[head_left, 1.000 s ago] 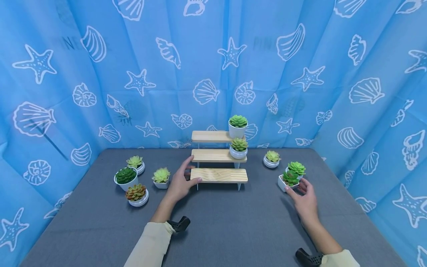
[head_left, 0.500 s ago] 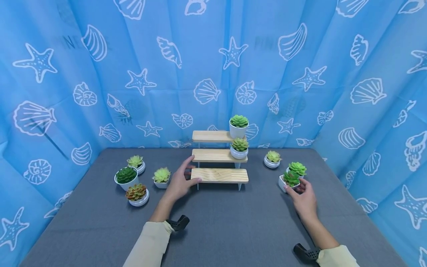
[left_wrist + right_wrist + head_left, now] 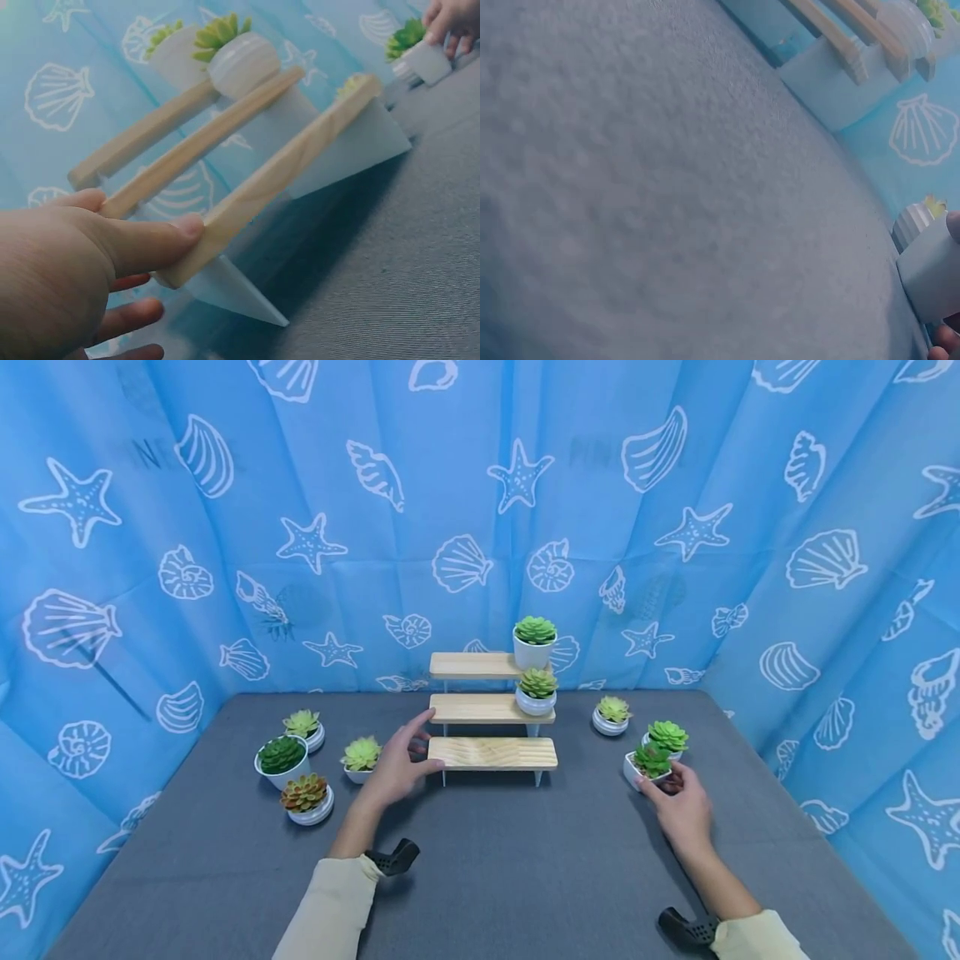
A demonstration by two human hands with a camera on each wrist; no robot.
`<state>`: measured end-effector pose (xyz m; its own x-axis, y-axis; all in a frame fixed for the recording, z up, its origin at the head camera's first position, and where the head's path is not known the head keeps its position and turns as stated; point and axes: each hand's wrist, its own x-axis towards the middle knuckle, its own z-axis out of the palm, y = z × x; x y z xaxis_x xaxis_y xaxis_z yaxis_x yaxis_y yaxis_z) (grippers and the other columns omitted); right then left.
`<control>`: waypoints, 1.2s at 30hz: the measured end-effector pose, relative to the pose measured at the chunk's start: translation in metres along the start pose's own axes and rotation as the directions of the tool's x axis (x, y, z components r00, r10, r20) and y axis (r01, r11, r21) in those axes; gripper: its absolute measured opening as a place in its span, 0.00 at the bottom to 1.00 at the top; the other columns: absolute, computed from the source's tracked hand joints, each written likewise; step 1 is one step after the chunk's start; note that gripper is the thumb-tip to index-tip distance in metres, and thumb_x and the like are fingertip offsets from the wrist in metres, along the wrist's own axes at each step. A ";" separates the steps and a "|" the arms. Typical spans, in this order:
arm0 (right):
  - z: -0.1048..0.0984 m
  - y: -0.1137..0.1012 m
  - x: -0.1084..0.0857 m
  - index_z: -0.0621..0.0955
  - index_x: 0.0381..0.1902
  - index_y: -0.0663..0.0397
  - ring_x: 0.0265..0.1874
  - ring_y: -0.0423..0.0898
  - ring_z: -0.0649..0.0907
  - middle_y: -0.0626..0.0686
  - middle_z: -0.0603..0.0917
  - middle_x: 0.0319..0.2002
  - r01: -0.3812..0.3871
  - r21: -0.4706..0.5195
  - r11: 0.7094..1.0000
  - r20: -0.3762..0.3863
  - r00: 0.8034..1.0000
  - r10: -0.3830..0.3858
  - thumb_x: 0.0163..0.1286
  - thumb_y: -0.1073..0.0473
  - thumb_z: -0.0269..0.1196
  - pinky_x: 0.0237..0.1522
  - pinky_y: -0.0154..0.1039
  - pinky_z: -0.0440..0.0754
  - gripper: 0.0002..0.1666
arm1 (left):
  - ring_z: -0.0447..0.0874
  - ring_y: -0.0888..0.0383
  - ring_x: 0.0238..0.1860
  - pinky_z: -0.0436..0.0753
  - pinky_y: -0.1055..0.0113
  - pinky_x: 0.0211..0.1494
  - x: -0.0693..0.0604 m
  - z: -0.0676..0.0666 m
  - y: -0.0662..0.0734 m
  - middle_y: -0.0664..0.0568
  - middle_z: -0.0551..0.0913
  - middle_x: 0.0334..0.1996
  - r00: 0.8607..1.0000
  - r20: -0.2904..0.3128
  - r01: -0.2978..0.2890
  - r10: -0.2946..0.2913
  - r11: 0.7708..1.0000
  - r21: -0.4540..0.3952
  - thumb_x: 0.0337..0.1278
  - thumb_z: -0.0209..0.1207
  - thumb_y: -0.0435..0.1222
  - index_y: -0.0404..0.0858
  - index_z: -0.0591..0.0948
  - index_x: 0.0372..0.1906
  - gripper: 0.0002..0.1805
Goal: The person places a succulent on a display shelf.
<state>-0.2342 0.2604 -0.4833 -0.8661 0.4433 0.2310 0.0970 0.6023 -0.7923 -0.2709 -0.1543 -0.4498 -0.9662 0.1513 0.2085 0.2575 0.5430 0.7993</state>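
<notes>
A three-step wooden stand (image 3: 492,754) is in the middle of the table. At its left end is my left hand (image 3: 395,770), fingers spread and relaxed; in the left wrist view the thumb of this hand (image 3: 67,270) rests by the end of the lowest board (image 3: 262,191). My right hand (image 3: 684,810) pinches a square white pot with a green succulent (image 3: 651,762), thumb in front; some fingers are hidden behind it. That pot (image 3: 932,271) shows at the right edge of the right wrist view. Two potted succulents stand on the stand's right side, on the top board (image 3: 533,647) and middle board (image 3: 537,696).
Close behind the gripped pot is another green succulent (image 3: 667,737); a small one (image 3: 612,717) stands farther back. Left of the stand are a pale succulent (image 3: 362,755), a dark green one (image 3: 281,757), a reddish one (image 3: 306,797) and another pale one (image 3: 303,726). A blue curtain (image 3: 480,485) hangs behind.
My left hand has drawn slightly left from the stand's end, now overlapping the pale succulent's pot in the head view. My right hand holds the square pot in nearly the same place.
</notes>
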 end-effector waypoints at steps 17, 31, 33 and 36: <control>0.003 -0.030 -0.033 0.73 0.63 0.64 0.52 0.57 0.79 0.66 0.80 0.51 0.061 0.102 0.993 0.126 0.989 -0.074 0.62 0.57 0.70 0.44 0.37 0.73 0.35 | 0.78 0.44 0.53 0.76 0.48 0.55 -0.002 -0.008 0.002 0.43 0.76 0.56 0.997 0.069 0.031 -0.028 0.998 -0.049 0.55 0.66 0.25 0.51 0.60 0.75 0.45; 0.020 -0.063 -0.053 0.77 0.60 0.64 0.45 0.60 0.79 0.65 0.80 0.50 0.344 0.120 0.931 0.136 0.923 -0.359 0.52 0.59 0.77 0.45 0.54 0.76 0.38 | 0.78 0.46 0.52 0.77 0.49 0.54 -0.003 -0.008 0.006 0.43 0.76 0.55 0.998 0.054 0.044 -0.041 0.997 -0.057 0.56 0.65 0.24 0.51 0.61 0.75 0.44; 0.023 -0.067 -0.053 0.77 0.60 0.64 0.45 0.60 0.79 0.65 0.80 0.49 0.355 0.128 0.926 0.140 0.918 -0.371 0.52 0.59 0.77 0.46 0.55 0.76 0.38 | 0.79 0.46 0.51 0.77 0.50 0.54 -0.003 -0.007 0.005 0.44 0.76 0.55 0.998 0.049 0.045 -0.042 0.997 -0.058 0.56 0.65 0.24 0.51 0.61 0.75 0.44; 0.028 -0.074 -0.052 0.77 0.60 0.64 0.45 0.61 0.78 0.65 0.79 0.49 0.356 0.148 0.923 0.145 0.915 -0.376 0.52 0.59 0.77 0.46 0.55 0.76 0.38 | 0.79 0.48 0.50 0.77 0.50 0.53 -0.003 -0.006 0.003 0.45 0.76 0.54 0.998 0.045 0.052 -0.049 0.997 -0.063 0.55 0.65 0.24 0.52 0.61 0.75 0.45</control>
<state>-0.2102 0.1747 -0.4522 -0.9003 0.0828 0.4272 -0.2910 0.6155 -0.7325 -0.2678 -0.1584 -0.4443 -0.9764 0.1618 0.1432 0.2060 0.4966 0.8432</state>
